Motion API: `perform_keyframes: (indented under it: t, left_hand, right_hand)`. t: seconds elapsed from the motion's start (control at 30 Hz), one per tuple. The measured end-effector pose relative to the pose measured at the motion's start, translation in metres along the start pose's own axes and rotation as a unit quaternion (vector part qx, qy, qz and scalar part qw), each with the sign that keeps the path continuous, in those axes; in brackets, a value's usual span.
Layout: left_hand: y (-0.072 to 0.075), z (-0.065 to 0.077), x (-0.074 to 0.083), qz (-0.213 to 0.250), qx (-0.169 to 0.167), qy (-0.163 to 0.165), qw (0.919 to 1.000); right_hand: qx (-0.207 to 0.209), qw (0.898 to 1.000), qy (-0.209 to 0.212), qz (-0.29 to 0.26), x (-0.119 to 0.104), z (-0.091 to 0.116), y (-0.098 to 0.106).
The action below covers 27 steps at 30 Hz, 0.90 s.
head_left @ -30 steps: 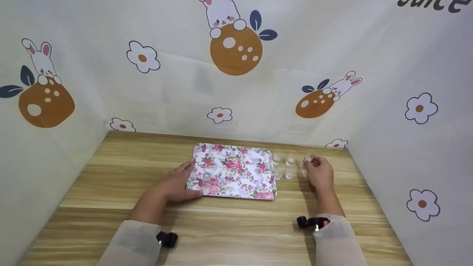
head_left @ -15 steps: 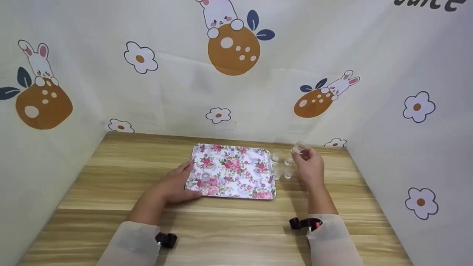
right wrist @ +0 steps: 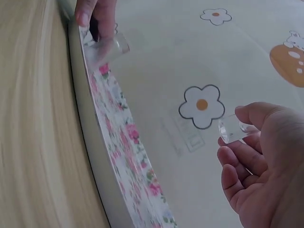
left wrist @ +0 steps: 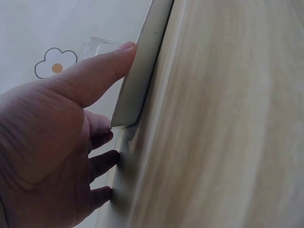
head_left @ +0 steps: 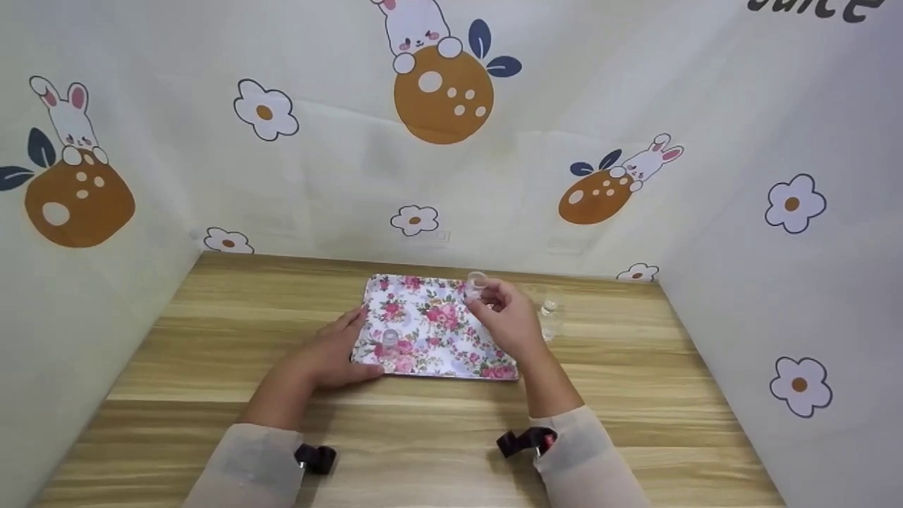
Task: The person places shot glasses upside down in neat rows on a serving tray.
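A floral tray lies on the wooden table. My left hand holds its near left corner, thumb against the front rim and fingers along the left side. In the left wrist view the thumb presses the tray's pale outer edge. One small clear shot glass stands on the tray near that hand. Over the tray's far right part, my right hand pinches another clear shot glass between thumb and fingers. The right wrist view shows this held glass tilted sideways, above the tray surface.
Several more clear glasses stand right of the tray, partly hidden by the right hand and hard to make out. Behind the wooden table hangs a printed cloth, with cloth walls at both sides.
My right hand has lifted a shot glass from the right end of the glasses and carried it left, over the tray. The left hand stays at the tray's corner.
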State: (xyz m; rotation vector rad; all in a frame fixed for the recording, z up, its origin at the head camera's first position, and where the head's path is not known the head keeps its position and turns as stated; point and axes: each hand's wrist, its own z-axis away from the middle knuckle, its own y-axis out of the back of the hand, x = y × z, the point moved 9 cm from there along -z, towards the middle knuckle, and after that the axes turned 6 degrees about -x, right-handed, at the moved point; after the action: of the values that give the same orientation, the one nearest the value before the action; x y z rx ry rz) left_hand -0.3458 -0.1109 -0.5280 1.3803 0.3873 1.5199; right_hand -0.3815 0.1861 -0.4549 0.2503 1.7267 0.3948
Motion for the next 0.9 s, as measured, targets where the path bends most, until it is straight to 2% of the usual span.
perform_keyframes:
  t: [0.2,0.37,0.7,0.9]
  left_hand:
    - [0.001,0.001,0.000,-0.001,0.003,0.000,1.0000]
    - [0.001,0.002,0.003,-0.011,0.009,-0.009,0.9999]
    - [0.002,0.001,0.004,-0.010,0.010,-0.009,0.9999]
    - [0.001,0.000,0.002,-0.007,0.009,-0.008,0.9999]
  right_hand:
    - [-0.049,0.998,0.026,-0.017,-0.015,0.001,-0.034]
    - [-0.082,0.996,0.027,-0.021,-0.015,0.004,-0.050]
    - [-0.071,0.992,0.080,0.066,-0.019,0.007,-0.061]
    - [-0.094,0.991,0.079,0.048,-0.013,0.009,-0.073]
